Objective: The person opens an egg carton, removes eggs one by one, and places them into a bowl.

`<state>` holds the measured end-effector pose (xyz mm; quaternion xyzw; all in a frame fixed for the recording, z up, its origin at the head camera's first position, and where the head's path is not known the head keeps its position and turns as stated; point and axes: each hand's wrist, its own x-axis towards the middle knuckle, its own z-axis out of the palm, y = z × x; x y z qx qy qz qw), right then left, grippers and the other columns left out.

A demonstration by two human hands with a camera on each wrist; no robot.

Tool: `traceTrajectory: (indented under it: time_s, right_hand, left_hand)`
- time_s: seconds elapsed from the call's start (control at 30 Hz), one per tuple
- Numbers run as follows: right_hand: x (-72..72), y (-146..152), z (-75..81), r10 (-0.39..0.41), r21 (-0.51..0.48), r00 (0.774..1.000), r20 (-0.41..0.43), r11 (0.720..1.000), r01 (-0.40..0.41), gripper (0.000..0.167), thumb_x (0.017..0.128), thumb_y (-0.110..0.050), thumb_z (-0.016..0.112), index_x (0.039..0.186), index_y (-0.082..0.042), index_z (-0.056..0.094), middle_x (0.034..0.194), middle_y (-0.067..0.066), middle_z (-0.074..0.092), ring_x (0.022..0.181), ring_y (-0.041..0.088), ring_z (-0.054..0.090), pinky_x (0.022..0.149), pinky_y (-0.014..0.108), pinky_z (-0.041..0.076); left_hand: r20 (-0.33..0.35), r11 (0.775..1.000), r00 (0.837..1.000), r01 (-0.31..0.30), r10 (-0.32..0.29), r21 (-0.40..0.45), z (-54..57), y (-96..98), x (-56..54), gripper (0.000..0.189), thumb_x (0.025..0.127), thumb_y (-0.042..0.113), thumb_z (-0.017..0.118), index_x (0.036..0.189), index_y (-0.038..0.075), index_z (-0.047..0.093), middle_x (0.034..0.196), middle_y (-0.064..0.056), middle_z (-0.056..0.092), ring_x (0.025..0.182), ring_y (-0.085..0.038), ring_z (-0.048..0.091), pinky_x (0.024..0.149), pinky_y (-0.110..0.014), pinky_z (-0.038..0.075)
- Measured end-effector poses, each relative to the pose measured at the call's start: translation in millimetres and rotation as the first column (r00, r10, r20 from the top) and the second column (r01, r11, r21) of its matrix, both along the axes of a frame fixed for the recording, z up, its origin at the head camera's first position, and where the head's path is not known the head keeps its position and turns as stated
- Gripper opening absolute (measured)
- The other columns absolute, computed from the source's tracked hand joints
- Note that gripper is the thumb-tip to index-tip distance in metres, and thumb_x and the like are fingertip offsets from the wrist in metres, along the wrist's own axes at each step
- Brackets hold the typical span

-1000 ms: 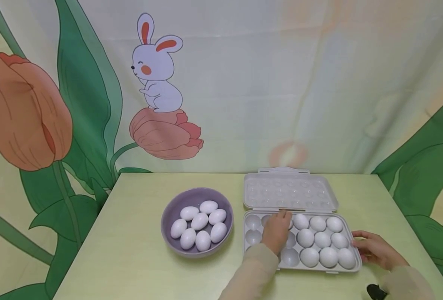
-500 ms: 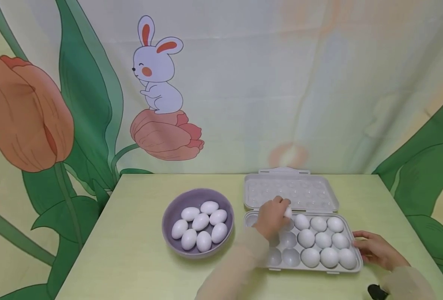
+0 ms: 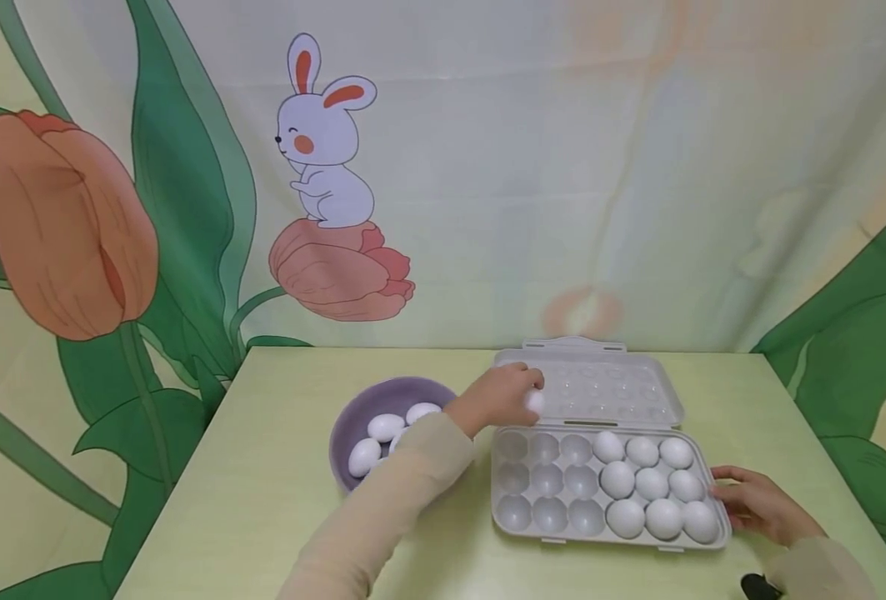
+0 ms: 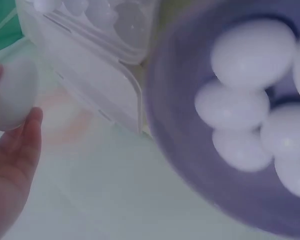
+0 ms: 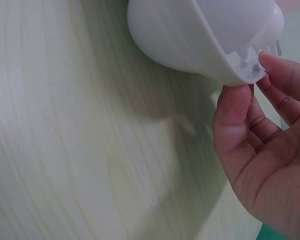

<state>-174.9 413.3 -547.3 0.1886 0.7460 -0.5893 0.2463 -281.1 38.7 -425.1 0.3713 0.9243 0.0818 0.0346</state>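
Observation:
My left hand (image 3: 498,393) holds a white egg (image 3: 535,404) in its fingers, raised in front of the carton's open lid (image 3: 600,387). In the left wrist view the egg (image 4: 15,95) sits between thumb and fingertips. The plastic egg carton (image 3: 608,539) has white eggs (image 3: 651,483) in its right-hand cups, while the left-hand cups (image 3: 548,481) are bare. At the carton's right end my right hand (image 3: 761,504) pinches its rim, thumb and fingers on either side in the right wrist view. The purple bowl (image 3: 347,429), partly hidden by my left forearm, contains several eggs (image 4: 254,54).
A pale yellow-green table (image 3: 225,500) carries everything. Behind it hangs a cloth backdrop (image 3: 473,208) printed with a rabbit and tulips. A small black object (image 3: 759,586) shows by my right sleeve.
My left hand has lifted an egg out of a back-row cup and carried it up and left, over toward the bowl's side. My right hand stays at the carton's end.

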Motion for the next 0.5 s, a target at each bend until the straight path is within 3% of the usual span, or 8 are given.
traceTrajectory:
  time_s: [0.17,0.37,0.5]
  right_hand:
    - [0.4,0,0.5,0.001,0.009,1.0,0.008,1.0,-0.001,0.055,0.082,-0.02,0.06,0.124,0.005,0.035,0.077,-0.002,0.06,0.067,0.012,0.056,0.059,0.027,0.046]
    - [0.9,0,-0.1,0.018,-0.001,1.0,0.0,1.0,-0.018,0.043,0.083,-0.02,0.059,0.118,0.0,0.044,0.076,-0.003,0.061,0.066,0.011,0.056,0.059,0.027,0.046]
    - [1.3,0,-0.2,0.016,-0.006,1.0,0.004,1.0,-0.016,0.044,0.083,-0.02,0.059,0.119,0.0,0.043,0.076,-0.002,0.06,0.066,0.011,0.056,0.059,0.027,0.046]
  left_hand:
    - [0.042,1.0,0.999,-0.008,0.008,-0.001,10.0,-32.4,3.4,0.036,0.07,0.025,0.063,0.103,0.014,0.053,0.095,-0.001,0.055,0.073,-0.015,0.052,0.067,-0.026,0.043]
    - [0.055,1.0,0.998,-0.028,0.028,-0.002,9.6,-71.6,11.0,0.034,0.066,0.021,0.064,0.097,0.013,0.052,0.09,-0.002,0.053,0.07,-0.016,0.05,0.064,-0.026,0.041]
    - [0.101,0.999,0.994,-0.038,0.038,-0.001,7.6,-94.2,19.4,0.033,0.066,0.02,0.065,0.096,0.013,0.053,0.09,0.0,0.053,0.071,-0.014,0.049,0.066,-0.026,0.041]
